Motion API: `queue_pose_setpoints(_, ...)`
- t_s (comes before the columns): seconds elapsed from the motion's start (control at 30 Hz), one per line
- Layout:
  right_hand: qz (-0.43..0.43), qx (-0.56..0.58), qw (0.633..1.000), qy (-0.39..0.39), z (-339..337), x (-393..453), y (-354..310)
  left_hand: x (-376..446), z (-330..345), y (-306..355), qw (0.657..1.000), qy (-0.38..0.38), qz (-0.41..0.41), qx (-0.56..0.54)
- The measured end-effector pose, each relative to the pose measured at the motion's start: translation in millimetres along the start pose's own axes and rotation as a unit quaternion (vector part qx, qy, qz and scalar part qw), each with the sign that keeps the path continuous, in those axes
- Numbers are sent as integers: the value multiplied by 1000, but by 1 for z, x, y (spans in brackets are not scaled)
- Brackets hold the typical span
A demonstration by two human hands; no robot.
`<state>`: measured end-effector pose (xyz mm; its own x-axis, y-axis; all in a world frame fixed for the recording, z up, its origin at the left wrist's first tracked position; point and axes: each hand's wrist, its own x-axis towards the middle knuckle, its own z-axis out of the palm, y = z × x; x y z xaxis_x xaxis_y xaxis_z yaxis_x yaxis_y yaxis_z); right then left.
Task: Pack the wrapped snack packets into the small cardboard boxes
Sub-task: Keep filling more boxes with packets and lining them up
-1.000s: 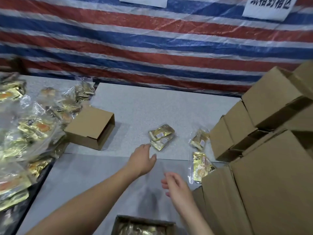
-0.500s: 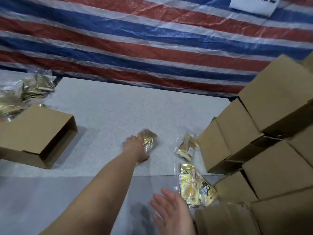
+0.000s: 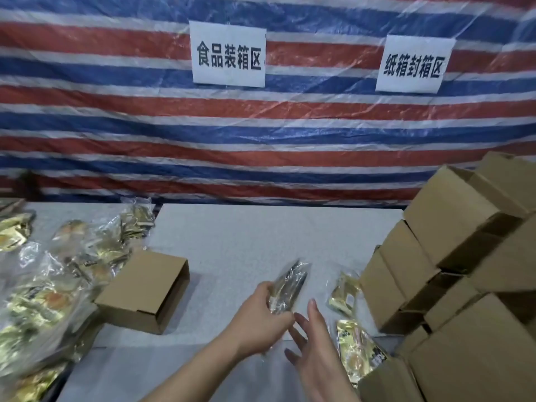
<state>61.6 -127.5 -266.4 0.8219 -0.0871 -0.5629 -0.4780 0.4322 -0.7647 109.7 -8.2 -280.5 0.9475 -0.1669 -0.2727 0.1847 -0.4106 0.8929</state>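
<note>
A: Where's the packet?
B: Lower centre: the left hand (image 3: 261,323) grips a snack packet (image 3: 288,288); the right hand (image 3: 314,352) is beside it, fingers spread, holding nothing.
A: Any writing?
B: Two white signs, "食品装箱区" (image 3: 228,55) at top centre and "纸箱封箱区" (image 3: 414,65) at upper right.

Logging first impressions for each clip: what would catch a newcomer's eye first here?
Probably the red, white and blue striped tarp filling the back wall, with two white signs taped on it. Next, low in the centre, the left hand holds snack packets off the grey table, the right hand open beside it. Cardboard boxes are stacked at right.
</note>
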Motion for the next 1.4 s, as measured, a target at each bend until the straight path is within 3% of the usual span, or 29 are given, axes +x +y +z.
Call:
queue_pose_setpoints(0.1, -23, 76, 992, -94, 33, -27, -32, -50, -18, 49, 997, 5, 72, -34)
queue_pose_setpoints(0.2, -39, 45, 990, -125, 48, -58, -59, -75, -36, 82, 987, 26, 111, 114)
queue_pose_setpoints(0.27, -45, 16, 990, -136, 43, -74, -62, -93, -50, 91, 975, -24, 87, 202)
queue_pose_setpoints(0.33, -40, -14, 992, -121, 28, -88, -59, -110, -65, 90, 978, -99, 67, 170)
queue_pose_setpoints(0.37, -41, -30, 992, -115, 20, -96, -58, -118, -70, 84, 982, -114, 58, 137)
queue_pose_setpoints(0.47, -25, -76, 991, -109, -5, -115, -49, -142, -74, 40, 994, -50, 33, 93)
queue_pose_setpoints(0.63, -11, -216, 956, -199, -40, -138, 9, -197, -32, -82, 982, -52, -37, 176)
queue_pose_setpoints(0.7, -33, -365, 898, -244, -40, -142, 34, -212, -14, -116, 983, -45, -54, 168)
queue_pose_setpoints(0.8, -53, -591, 752, -288, -30, -139, 62, -223, -4, -140, 995, -17, -74, 69)
queue_pose_setpoints(0.9, -47, -715, 623, -313, -23, -130, 83, -222, -4, -143, 997, -4, -70, 38)
queue_pose_setpoints(1.0, -39, -818, 503, -277, -20, -113, 100, -221, 3, -139, 997, -13, -68, 15)
queue_pose_setpoints(1.07, -54, -846, 462, -261, -18, -99, 116, -220, 8, -138, 998, -12, -65, 13)
queue_pose_setpoints(1.17, -37, -841, 465, -275, -14, -87, 143, -215, 10, -141, 997, 2, -66, 27)
queue_pose_setpoints(1.27, 5, -787, 555, -270, -19, -81, 155, -209, 8, -144, 996, 14, -82, 39)
queue_pose_setpoints(1.4, -29, -731, 623, -277, -30, -87, 143, -209, 11, -151, 995, 17, -90, 49)
